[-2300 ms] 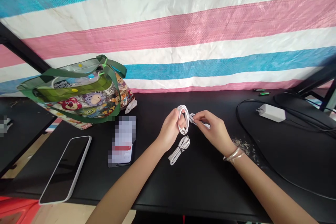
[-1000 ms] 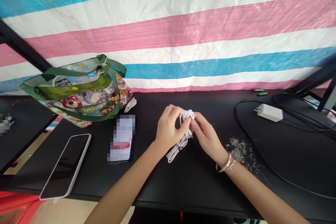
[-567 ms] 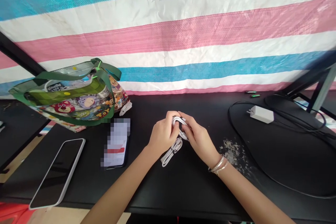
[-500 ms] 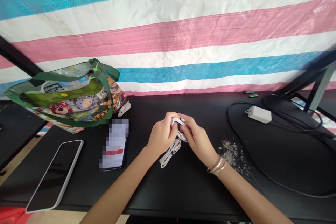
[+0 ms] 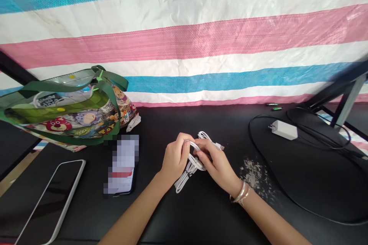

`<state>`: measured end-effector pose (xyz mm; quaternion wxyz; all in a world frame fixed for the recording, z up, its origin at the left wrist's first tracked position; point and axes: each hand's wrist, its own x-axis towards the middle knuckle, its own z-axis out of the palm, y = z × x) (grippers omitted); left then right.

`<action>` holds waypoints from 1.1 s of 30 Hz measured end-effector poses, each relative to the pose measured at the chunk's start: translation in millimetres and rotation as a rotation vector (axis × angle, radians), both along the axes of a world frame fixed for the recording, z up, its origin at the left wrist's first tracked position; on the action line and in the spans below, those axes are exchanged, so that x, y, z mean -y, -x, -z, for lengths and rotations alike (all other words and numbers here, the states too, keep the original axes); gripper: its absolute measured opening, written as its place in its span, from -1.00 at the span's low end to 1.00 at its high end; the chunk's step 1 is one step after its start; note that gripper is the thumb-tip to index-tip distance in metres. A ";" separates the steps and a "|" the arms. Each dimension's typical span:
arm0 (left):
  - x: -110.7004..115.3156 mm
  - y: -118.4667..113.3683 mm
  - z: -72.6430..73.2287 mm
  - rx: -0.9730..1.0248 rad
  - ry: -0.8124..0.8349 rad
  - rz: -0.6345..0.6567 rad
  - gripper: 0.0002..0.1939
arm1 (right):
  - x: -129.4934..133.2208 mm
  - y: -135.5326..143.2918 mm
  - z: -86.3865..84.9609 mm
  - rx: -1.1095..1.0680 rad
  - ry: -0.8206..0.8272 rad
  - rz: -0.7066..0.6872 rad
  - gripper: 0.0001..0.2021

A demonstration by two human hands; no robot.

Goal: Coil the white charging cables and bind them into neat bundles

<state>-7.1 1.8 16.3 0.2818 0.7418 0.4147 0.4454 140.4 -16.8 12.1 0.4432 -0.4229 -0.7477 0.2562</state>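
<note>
A white charging cable, coiled into loops (image 5: 196,162), is pinched between both hands above the black table (image 5: 161,214). My left hand (image 5: 176,155) closes thumb and fingers on the loop's upper left side. On the other side, my right hand (image 5: 216,164), with bracelets at the wrist, grips the coil with bent fingers. Partly under the coil lies a second white cable bundle (image 5: 181,183), fastened by a dark tie. Past the right fingers, more white cable loops (image 5: 203,134) with a USB plug (image 5: 220,146) show; whether they join the held coil, I cannot tell.
At left are a cartoon-print bag (image 5: 86,122), a lit phone (image 5: 125,164) with a blurred screen and a white-edged phone (image 5: 51,203). A white power adapter (image 5: 284,130), black cord (image 5: 276,176), pale crumbs (image 5: 255,176) and two small green-and-black items (image 5: 276,108) are at right.
Both hands, still on the coil, have come slightly lower in view. White loops and a USB plug now show beyond my right hand. The view has shifted a little.
</note>
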 end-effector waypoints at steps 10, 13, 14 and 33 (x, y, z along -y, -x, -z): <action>-8.1 7.6 6.1 0.076 -0.039 -0.114 -0.79 | -16.4 -36.9 -9.8 0.345 -0.198 0.186 -0.82; -9.4 10.2 5.0 0.094 -0.014 -0.120 -0.79 | -17.6 -40.7 -2.7 0.542 -0.214 0.092 -0.84; -9.6 10.8 4.5 0.100 -0.006 -0.119 -0.78 | -17.2 -41.6 1.0 0.595 -0.213 0.072 -0.85; -7.2 9.3 1.4 0.102 -0.032 -0.057 -0.76 | -17.6 -33.8 -1.6 0.190 -0.045 0.217 -0.90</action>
